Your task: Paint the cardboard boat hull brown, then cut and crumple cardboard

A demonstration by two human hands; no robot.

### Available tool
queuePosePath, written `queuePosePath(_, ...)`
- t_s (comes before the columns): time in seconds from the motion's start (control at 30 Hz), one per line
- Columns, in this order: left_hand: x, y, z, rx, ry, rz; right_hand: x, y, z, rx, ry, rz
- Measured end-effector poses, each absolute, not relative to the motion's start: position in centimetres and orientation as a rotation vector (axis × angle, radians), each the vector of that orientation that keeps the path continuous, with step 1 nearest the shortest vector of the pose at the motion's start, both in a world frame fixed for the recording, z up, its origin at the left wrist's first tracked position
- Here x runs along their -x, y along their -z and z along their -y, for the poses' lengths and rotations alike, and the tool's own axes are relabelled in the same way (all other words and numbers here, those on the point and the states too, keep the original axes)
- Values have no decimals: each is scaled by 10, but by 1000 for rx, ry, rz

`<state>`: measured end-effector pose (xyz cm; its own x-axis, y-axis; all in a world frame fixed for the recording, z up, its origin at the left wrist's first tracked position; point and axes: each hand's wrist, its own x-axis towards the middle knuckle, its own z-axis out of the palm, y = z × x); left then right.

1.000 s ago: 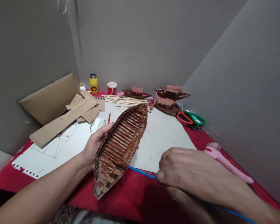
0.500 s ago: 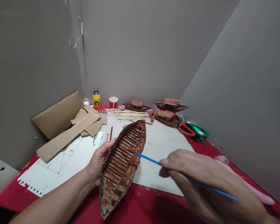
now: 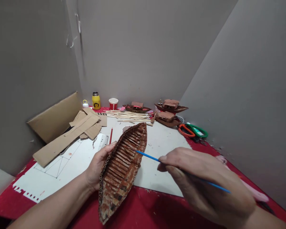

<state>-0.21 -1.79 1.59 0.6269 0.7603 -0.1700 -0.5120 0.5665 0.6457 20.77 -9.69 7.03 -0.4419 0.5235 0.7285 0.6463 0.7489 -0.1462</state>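
My left hand point(image 3: 98, 167) is closed round the left side of a brown cardboard boat hull point(image 3: 122, 165), holding it tilted above the red tablecloth point(image 3: 145, 210) with its ribbed inside facing me. My right hand point(image 3: 200, 181) pinches a thin blue paintbrush point(image 3: 149, 157). The brush tip reaches the inner right wall of the hull near its middle.
A white sheet point(image 3: 162, 143) covers the table middle. Cardboard strips point(image 3: 69, 135) and a red pencil point(image 3: 111, 136) lie at the left. At the back stand a yellow bottle point(image 3: 96, 100), a red cup point(image 3: 113, 103), wooden sticks point(image 3: 126, 115) and small model boats point(image 3: 169, 111). Scissors point(image 3: 193, 130) lie right; a pink tool point(image 3: 252, 190) is at my right wrist.
My right hand has lifted from the tablecloth and brought the blue brush up and left, so its tip now meets the hull's inside. The view has tilted a little.
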Motion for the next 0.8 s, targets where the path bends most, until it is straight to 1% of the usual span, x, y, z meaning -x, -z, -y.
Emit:
queuePosePath(0.2, 3, -19, 17, -553, -828, -568, -210, -79, 100, 943, 269, 2154)
queuePosePath(0.43, 3, -18, 18, -589, -756, -477, -211, -71, 98, 854, 204, 2105)
queuePosePath(0.6, 5, -13, 15, -615, -761, -520, -212, -75, 97, 920, 218, 2120)
queuePosePath(0.7, 8, -9, 9, -621, -721, -425, -216, -79, 101, 923, 242, 2074)
queuePosePath(0.8, 10, -7, 3, -603, -554, -228, -223, -78, 102, 911, 245, 1953)
